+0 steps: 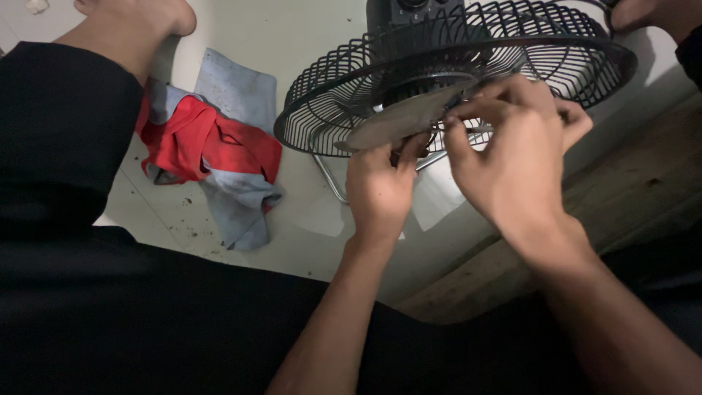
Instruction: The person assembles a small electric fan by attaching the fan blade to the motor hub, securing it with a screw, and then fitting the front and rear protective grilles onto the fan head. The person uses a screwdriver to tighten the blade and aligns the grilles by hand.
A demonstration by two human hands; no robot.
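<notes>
On the pale floor, seen from the head camera, a black fan lies tilted with its wire grille facing the person. Both hands meet at the grey disc in the grille's middle. Left hand reaches up from below, fingertips pinched on the disc's lower edge. Right hand curls over from the right, fingers closed on the disc's rim. A red and grey cloth lies crumpled well left of the fan, beside a bare foot.
</notes>
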